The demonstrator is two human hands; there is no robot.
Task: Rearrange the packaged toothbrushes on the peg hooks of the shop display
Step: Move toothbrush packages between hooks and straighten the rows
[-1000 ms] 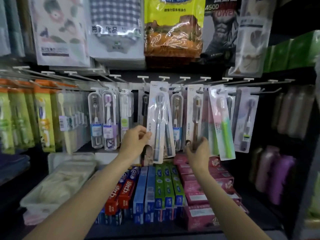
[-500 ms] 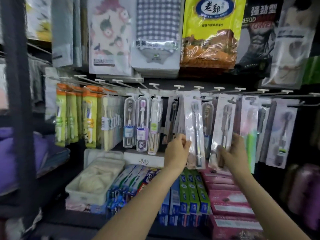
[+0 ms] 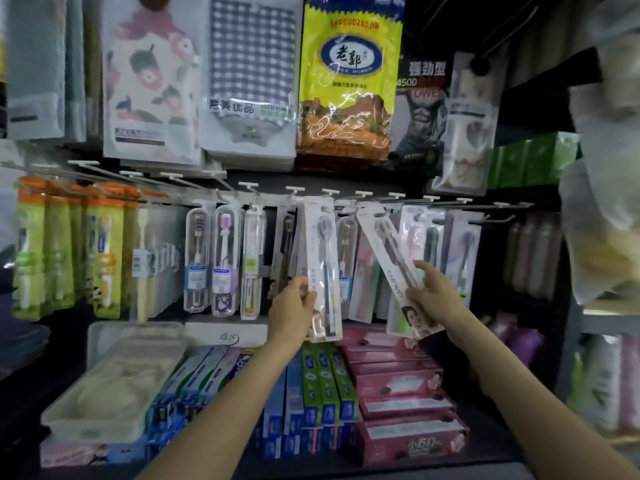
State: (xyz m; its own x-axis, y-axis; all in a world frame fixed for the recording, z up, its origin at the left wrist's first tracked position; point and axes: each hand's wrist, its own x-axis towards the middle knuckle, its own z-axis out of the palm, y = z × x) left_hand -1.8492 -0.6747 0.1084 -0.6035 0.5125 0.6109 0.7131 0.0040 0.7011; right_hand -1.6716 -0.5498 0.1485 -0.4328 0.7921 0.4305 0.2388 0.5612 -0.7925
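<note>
Toothbrush packs, both hands engaged.
Left hand (image 3: 294,308) pinches the upright clear-and-white carded toothbrush pack (image 3: 321,268); right hand (image 3: 433,296) grips the tilted white carded toothbrush pack (image 3: 393,258) just beside.

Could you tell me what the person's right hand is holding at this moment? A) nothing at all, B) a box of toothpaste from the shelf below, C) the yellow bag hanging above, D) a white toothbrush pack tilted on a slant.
D: the right hand grips the lower part of a white toothbrush pack that slants up-left toward the peg hooks.
</note>
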